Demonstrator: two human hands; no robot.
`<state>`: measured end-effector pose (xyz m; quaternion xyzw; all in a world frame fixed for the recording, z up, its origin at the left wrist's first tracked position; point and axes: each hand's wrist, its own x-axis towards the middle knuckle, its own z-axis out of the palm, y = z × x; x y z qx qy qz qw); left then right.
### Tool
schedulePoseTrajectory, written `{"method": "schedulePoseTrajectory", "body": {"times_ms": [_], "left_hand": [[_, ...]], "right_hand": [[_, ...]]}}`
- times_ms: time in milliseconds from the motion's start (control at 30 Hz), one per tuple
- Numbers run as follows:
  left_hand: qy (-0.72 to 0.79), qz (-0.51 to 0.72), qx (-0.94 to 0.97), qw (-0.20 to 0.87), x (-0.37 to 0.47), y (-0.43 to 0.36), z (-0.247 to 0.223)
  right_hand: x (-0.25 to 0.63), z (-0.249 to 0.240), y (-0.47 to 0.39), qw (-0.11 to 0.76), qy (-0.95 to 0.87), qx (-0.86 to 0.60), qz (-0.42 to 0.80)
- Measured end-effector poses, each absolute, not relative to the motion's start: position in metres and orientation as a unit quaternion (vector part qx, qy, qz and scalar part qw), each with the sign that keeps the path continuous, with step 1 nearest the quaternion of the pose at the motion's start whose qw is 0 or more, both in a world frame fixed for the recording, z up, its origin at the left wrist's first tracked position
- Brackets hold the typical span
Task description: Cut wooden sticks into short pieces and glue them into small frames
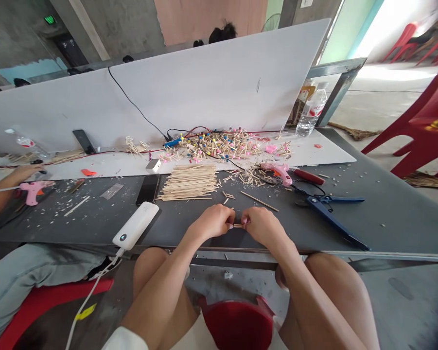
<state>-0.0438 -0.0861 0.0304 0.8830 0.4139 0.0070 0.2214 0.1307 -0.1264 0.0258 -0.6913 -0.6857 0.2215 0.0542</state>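
Note:
Close to the table's front edge, my left hand (218, 221) and my right hand (259, 223) face each other, both closed in a pinch. Between them shows a short piece of thin wooden stick (237, 225), its ends hidden in my fingertips; whether it is one stick or two I cannot tell. Beyond my left hand lies a row of long wooden sticks (191, 182). A few short cut pieces (227, 196) and one single long stick (259, 201) lie just past my hands.
Right: blue-handled cutters (328, 209), a pink glue gun (283, 174), a red-handled tool (308, 176). Behind: a heap of sticks with coloured balls (222, 145) below a white partition (204, 92). Left: a white power bank (136, 226), a phone (148, 189), a co-worker's hand (27, 171) near another glue gun (32, 192).

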Motion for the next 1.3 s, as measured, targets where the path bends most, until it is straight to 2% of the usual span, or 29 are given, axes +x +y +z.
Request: {"method": "schedulePoseTrajectory", "body": {"times_ms": [433, 800, 1300], "left_hand": [[0.399, 0.019, 0.886, 0.235, -0.043, -0.084, 0.028], [0.440, 0.019, 0.886, 0.147, -0.044, -0.083, 0.023], [0.409, 0.032, 0.896, 0.169, -0.045, -0.083, 0.023]], "right_hand": [[0.133, 0.027, -0.126, 0.042, -0.685, -0.693, 0.221], [0.130, 0.028, -0.128, 0.031, -0.692, -0.682, 0.234], [0.139, 0.024, -0.125, 0.042, -0.694, -0.675, 0.247]]}}
